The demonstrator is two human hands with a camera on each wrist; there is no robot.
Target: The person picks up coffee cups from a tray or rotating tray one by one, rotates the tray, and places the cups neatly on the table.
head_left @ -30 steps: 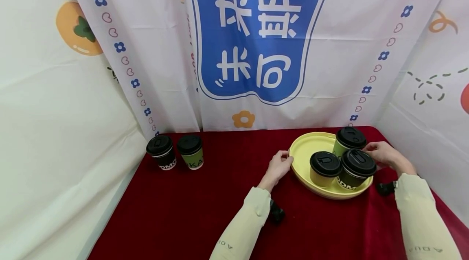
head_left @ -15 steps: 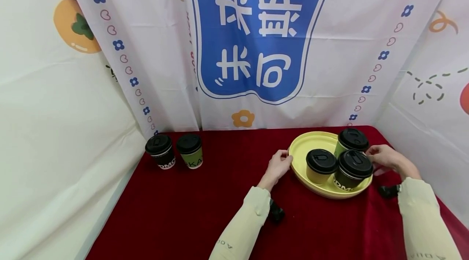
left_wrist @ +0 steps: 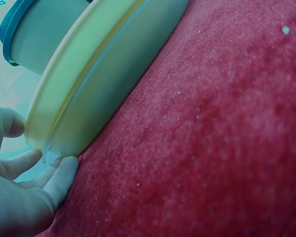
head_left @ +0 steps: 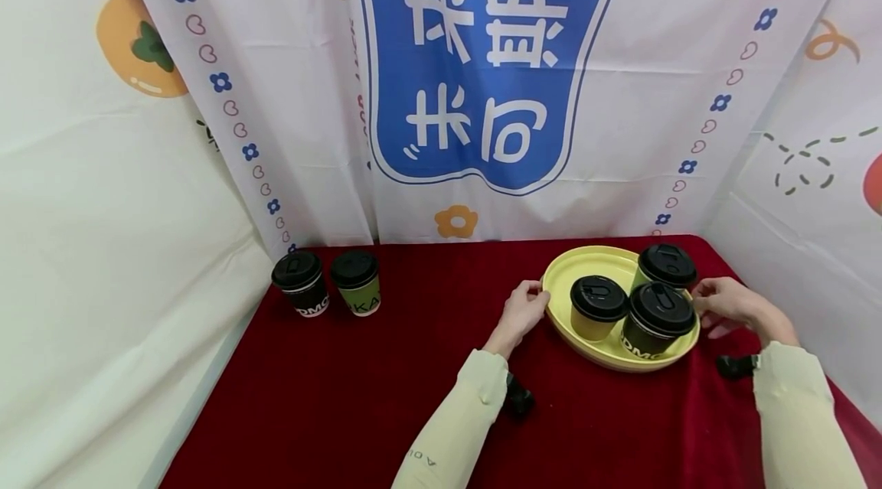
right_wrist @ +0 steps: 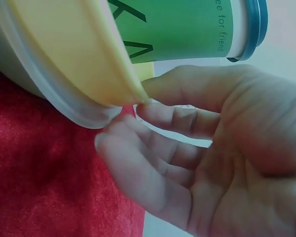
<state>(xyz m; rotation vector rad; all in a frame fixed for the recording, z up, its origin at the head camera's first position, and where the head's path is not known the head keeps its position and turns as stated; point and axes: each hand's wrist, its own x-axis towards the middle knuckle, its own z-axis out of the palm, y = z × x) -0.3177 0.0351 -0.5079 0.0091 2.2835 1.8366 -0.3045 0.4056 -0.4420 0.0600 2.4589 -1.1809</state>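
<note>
Yellow tray [head_left: 577, 265], three lidded cups [head_left: 660, 311] aboard; left grip [head_left: 521, 316], right grip [head_left: 734, 305] pinching opposite edges.

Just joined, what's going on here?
A person has the yellow tray between both hands: the left hand pinches its left edge, and the right hand pinches the rim at the right. Three lidded cups stand upright on it: a tan cup, a dark cup and a light green cup. The tray appears to rest on the red cloth. Two more lidded cups, one black and one green, stand off the tray at the cloth's far left.
</note>
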